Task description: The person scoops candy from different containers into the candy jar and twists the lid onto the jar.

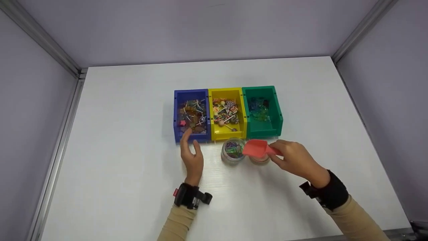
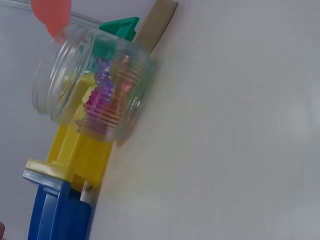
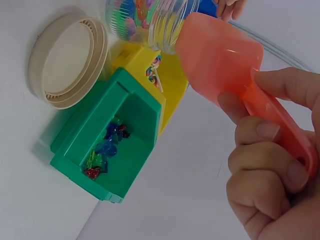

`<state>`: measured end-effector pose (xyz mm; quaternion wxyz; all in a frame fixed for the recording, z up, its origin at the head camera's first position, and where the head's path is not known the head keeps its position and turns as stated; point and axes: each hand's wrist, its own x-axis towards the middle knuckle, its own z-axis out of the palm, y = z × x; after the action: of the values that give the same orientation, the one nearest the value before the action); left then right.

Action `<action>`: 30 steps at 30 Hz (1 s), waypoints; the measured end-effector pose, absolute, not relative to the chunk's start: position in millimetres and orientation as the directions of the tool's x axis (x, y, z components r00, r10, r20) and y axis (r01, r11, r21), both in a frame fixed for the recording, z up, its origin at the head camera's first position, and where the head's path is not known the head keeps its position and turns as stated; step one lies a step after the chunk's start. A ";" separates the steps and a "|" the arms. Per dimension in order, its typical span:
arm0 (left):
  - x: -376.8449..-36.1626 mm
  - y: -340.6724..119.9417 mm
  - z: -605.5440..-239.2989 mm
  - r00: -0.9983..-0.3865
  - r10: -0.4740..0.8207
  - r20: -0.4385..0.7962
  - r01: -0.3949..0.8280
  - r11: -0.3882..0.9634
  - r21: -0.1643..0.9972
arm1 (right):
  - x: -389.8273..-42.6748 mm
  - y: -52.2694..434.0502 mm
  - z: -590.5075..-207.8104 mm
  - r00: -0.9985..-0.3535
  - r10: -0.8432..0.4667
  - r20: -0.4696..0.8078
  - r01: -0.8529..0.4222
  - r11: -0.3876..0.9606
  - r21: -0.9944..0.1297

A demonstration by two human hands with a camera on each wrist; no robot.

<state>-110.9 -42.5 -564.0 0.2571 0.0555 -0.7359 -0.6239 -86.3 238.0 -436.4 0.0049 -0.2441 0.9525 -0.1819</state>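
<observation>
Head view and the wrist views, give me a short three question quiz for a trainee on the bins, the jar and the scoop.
1. True or false: the right hand grips the red scoop by its handle.
2. Which bin stands in the middle of the row? A. blue bin B. yellow bin C. green bin
3. Fill in: the glass jar holds coloured sweets and its beige lid lies on the ____.

Key: 1 true. 2 B. 3 table; the lid rests there beside the jar. The left hand holds nothing; its fingers are relaxed near the blue bin's front.
</observation>
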 end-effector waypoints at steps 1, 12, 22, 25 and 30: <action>-113.3 -45.3 -563.8 -0.845 -0.436 0.309 0.234 0.219 0.947 | -86.5 239.2 -435.6 -0.885 -0.460 0.077 -0.457 0.820 -0.345; -140.0 -79.5 -568.9 -0.826 -0.532 0.189 0.110 0.177 0.978 | -88.6 253.9 -431.7 -0.906 -0.409 0.107 -0.422 0.851 -0.312; -163.4 -101.9 -560.7 -0.906 -0.422 0.041 -0.017 0.132 0.991 | -96.7 265.2 -434.8 -0.937 -0.331 0.109 -0.348 0.886 -0.306; -167.8 -106.9 -559.6 -0.927 -0.376 0.023 -0.033 0.142 0.989 | -99.6 263.9 -435.0 -0.950 -0.294 0.102 -0.311 0.896 -0.318; -171.6 -112.4 -559.8 -0.950 -0.311 -0.025 -0.073 0.146 0.987 | -105.2 257.4 -436.3 -0.971 -0.223 0.086 -0.239 0.907 -0.347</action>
<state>-171.6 -112.4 -559.8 0.0926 0.1279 -0.7512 -0.6409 -105.2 257.4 -436.3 -0.0222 -0.1181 0.9762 -0.1805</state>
